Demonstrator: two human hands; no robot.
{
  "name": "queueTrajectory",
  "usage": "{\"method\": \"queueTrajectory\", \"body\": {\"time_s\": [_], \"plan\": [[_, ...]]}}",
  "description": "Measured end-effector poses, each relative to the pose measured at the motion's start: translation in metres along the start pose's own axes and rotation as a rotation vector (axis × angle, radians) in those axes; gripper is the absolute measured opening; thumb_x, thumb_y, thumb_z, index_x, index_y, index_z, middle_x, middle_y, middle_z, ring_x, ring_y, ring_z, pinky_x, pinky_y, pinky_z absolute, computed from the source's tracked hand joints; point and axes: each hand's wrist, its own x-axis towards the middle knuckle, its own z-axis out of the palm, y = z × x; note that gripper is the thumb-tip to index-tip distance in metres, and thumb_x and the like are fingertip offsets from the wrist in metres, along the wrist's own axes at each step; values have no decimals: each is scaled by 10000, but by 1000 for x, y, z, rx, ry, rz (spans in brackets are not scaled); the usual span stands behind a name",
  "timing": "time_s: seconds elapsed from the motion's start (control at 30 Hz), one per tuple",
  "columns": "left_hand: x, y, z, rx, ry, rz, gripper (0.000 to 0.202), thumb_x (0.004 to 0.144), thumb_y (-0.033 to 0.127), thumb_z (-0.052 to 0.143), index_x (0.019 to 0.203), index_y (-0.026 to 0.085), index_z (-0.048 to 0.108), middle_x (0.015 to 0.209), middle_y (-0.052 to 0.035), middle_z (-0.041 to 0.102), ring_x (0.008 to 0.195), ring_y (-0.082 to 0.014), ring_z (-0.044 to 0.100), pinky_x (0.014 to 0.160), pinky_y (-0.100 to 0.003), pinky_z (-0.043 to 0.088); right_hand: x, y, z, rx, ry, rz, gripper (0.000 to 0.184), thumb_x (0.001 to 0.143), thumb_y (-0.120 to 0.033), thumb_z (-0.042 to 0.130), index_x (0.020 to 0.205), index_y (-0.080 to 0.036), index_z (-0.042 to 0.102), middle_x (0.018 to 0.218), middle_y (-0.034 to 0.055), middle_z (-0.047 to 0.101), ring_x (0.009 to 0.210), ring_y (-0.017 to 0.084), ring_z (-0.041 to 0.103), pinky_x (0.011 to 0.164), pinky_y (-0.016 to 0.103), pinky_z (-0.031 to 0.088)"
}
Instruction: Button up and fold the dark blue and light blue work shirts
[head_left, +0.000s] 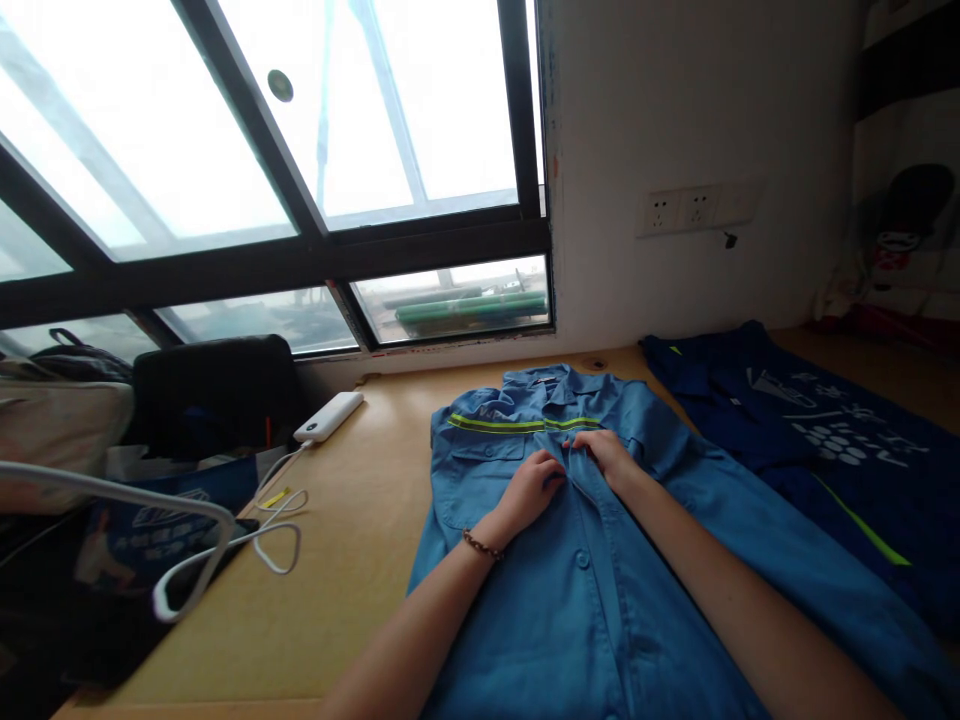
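Observation:
A blue work shirt (517, 590) with a yellow-green stripe across the chest lies spread on the wooden table, collar toward the window. My left hand (534, 482), a beaded bracelet on its wrist, is closed at the front opening just below the stripe. Beside it, my right hand (606, 455) pinches the other front edge of the shirt. The fingertips are close together, and the button between them, if any, is hidden. Lower down, the placket hangs apart and a button (583, 559) shows on the left side.
A dark blue printed garment (817, 420) lies to the right. On the left of the table (360, 520) sit a white power bank (328, 416) and its looping cable (279, 530). Bags (67, 410) and a black chair back (217, 390) stand beyond the left edge. A window and wall sockets (679, 208) are behind.

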Motion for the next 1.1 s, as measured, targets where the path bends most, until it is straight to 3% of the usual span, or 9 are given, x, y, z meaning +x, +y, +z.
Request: {"method": "queueTrajectory", "body": {"time_s": [0.17,0.27,0.37,0.47,0.57,0.9,1.1], "plan": [[0,-6,0,-342,96,-274,69,687,205,586,706,149,622,688,-28,563,597,-119,534,563,-227,447,-6,7,5,-284,-122,-107,104,520,-155,541,422,-139,571,311,-67,381,334,52,289,351,191,171],[-1,-6,3,-577,51,-438,121,669,254,605,713,141,597,577,-5,554,513,-121,554,501,-230,458,-13,15,3,-383,-142,-201,156,535,-165,540,381,-144,529,340,-71,383,389,56,326,398,186,200],[-1,-4,6,-714,14,-526,165,654,287,622,708,144,558,524,8,557,482,-134,578,483,-242,473,-21,27,-4,-505,-143,-349,161,603,-199,509,481,-150,602,440,-42,508,486,100,444,471,193,296],[-1,-2,8,-765,38,-556,213,631,294,647,713,142,523,521,10,568,460,-137,579,451,-238,470,-30,36,-9,-619,-133,-487,214,668,-217,473,650,-156,677,593,7,621,589,152,531,557,226,375],[0,-4,9,-791,61,-574,238,621,289,659,731,130,520,553,1,587,451,-123,571,445,-231,466,-38,34,-10,-640,-137,-519,225,683,-218,478,713,-159,693,615,23,637,594,166,548,566,240,397],[-1,5,2,-879,-29,-561,293,534,293,722,690,112,551,548,9,573,490,-122,578,489,-222,472,-52,28,-4,-603,-113,-605,238,759,-287,473,694,-166,667,664,32,627,639,167,556,605,242,414],[-2,10,4,-864,5,-583,277,520,260,729,675,115,551,573,12,580,489,-110,568,517,-241,489,-51,33,-3,-573,-120,-582,296,785,-305,433,669,-165,666,643,30,623,608,153,565,554,226,420]]}}
